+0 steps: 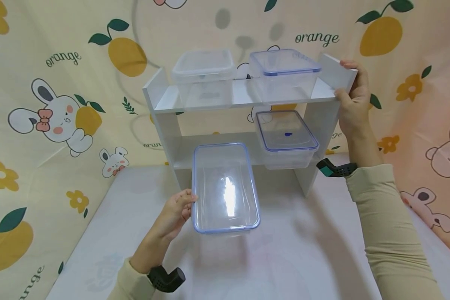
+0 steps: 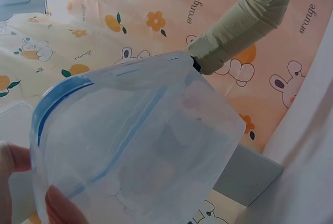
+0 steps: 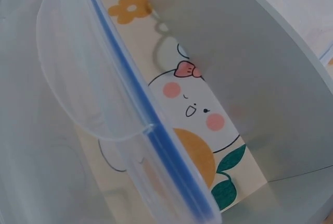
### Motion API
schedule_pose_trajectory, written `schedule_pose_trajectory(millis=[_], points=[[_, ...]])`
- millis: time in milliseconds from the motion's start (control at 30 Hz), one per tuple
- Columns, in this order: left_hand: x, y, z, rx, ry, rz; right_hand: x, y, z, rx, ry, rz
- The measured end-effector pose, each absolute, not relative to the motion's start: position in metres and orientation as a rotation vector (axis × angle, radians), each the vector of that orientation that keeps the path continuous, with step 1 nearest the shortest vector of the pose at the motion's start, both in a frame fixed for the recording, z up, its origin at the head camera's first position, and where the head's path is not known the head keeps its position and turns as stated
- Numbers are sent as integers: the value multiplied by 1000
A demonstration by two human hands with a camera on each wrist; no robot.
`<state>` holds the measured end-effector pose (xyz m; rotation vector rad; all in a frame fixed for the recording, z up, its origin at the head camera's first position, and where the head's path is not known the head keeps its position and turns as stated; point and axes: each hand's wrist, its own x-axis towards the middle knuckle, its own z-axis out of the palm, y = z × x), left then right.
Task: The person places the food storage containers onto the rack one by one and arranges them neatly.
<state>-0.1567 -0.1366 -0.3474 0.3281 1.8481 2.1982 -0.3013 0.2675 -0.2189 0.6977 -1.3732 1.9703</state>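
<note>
In the head view, my left hand (image 1: 176, 212) pinches the left edge of a clear plastic food container (image 1: 225, 187) with a blue-rimmed lid. The container is tilted so its lid faces the camera, in front of a white two-tier shelf (image 1: 210, 152). Thumb and fingertip show at its edge in the left wrist view, where the container (image 2: 140, 140) fills the middle. My right hand (image 1: 354, 100) grips the upper right side panel of the shelf, thumb in front and fingers over the outer edge.
On the top tier stand a frosted-lid container (image 1: 203, 79) and a blue-rimmed container (image 1: 285, 75). Another blue-rimmed container (image 1: 286, 137) sits on the lower tier at the right, its front jutting past the board. A patterned cloth (image 1: 60, 175) hangs behind the white table (image 1: 277, 258).
</note>
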Motion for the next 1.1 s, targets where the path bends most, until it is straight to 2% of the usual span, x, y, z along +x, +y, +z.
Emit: schedule_pose_trajectory(millis=[467, 1100], points=[[-166, -136, -344, 157, 1837, 2305, -302, 267, -219, 700, -1382, 1953], [-174, -132, -333, 77, 2038, 2199, -300, 269, -220, 690, -1385, 1947]])
